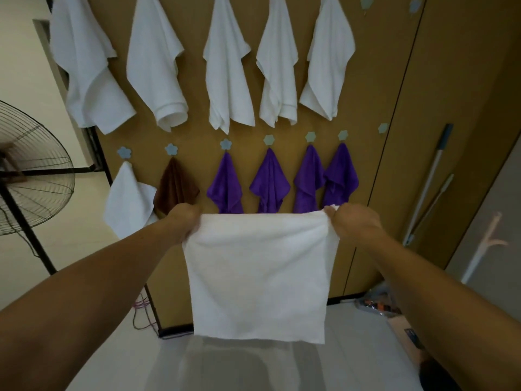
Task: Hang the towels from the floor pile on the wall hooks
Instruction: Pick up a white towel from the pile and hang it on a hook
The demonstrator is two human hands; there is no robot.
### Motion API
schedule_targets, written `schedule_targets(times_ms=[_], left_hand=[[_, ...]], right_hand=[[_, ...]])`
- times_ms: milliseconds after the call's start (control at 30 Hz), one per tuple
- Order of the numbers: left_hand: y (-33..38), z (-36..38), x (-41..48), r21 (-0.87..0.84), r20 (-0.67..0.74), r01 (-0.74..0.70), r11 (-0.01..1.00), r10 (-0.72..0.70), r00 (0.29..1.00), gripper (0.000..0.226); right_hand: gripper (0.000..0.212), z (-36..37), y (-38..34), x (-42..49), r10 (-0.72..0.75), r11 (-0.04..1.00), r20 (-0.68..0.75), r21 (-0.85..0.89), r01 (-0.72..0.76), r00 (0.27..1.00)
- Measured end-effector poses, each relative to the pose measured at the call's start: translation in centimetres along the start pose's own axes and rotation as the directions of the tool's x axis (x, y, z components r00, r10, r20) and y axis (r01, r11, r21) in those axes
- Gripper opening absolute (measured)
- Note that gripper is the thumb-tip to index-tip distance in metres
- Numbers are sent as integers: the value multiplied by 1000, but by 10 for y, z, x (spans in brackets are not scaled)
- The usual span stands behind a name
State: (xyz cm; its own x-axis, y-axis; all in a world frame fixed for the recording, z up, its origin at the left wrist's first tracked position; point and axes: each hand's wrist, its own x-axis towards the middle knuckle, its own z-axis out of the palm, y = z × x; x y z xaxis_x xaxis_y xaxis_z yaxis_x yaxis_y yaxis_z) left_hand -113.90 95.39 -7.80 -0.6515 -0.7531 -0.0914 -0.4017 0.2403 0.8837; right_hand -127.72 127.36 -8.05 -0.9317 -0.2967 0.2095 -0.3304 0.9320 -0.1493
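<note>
Head view: I hold a white towel (pixel 259 277) spread out flat in front of me, well above the floor (pixel 361 334). My left hand (pixel 184 218) grips its top left corner with the fingers curled around the bunched edge. My right hand (pixel 352 221) pinches the top right corner, where the cloth is gathered between fingers and thumb. The top edge is stretched roughly level between my hands, and the rest hangs straight down as a near square.

Beyond it is the brown wall panel (pixel 366 165) with two rows of flower-shaped hooks (pixel 225 143). Five large white towels (pixel 225 66) hang side by side in the upper row. In the lower row, from the left, hang a small white towel (pixel 127 198), a brown towel (pixel 176 187) and four purple towels (pixel 269 184). The top edge of the towel I hold covers the lower tips of the purple ones. A bare hook (pixel 382 127) sits just to the right of the last purple towel, and two more bare ones (pixel 366 0) are at the right end of the upper row.

A standing fan (pixel 31 176) is on the left, and two long handles (pixel 431 176) lean against the panel on the right.
</note>
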Motion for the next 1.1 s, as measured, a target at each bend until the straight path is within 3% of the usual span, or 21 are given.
schedule_targets(times_ms=[33,67,100,133,200,267,467,567,733,867,933,1100], left_hand=[[0,0,-1,-27,2,8,1000,-8,1000,42],[0,0,2,-40,-8,14,999,-14,1000,43],[-1,-1,5,-51,-1,21,998,-21,1000,45],[-1,-1,7,-56,6,27,998,-27,1000,46],[-3,-4,11,-81,12,51,995,-50,999,49],[-5,-6,16,-99,22,56,993,-54,998,49],[-3,-1,17,-262,129,159,952,-129,983,35],[1,2,15,-335,164,176,926,-126,978,23],[7,7,18,-442,248,233,866,-132,960,14],[9,16,21,-492,264,222,842,-98,960,12],[10,21,22,-544,234,193,817,-74,969,9],[13,37,30,-580,133,130,804,-64,989,31]], right_hand=[[46,-2,0,-1,19,998,-1,67,-19,1000],[45,-4,-1,-2,41,973,13,228,-43,999],[41,-5,-2,-2,68,878,31,472,-75,997],[32,-8,-3,-3,113,686,58,717,-120,992],[17,-17,-3,-6,210,290,151,934,-209,966],[12,-22,1,-6,246,141,228,953,-268,942],[5,-24,6,2,452,84,117,981,-173,884],[8,-26,9,3,473,137,98,974,-183,875],[8,-30,18,-1,336,226,194,933,-279,922],[21,-31,32,-3,288,385,158,884,-266,944],[15,-30,38,-2,313,388,146,883,-266,939],[19,-30,46,1,339,371,92,902,-222,936]])
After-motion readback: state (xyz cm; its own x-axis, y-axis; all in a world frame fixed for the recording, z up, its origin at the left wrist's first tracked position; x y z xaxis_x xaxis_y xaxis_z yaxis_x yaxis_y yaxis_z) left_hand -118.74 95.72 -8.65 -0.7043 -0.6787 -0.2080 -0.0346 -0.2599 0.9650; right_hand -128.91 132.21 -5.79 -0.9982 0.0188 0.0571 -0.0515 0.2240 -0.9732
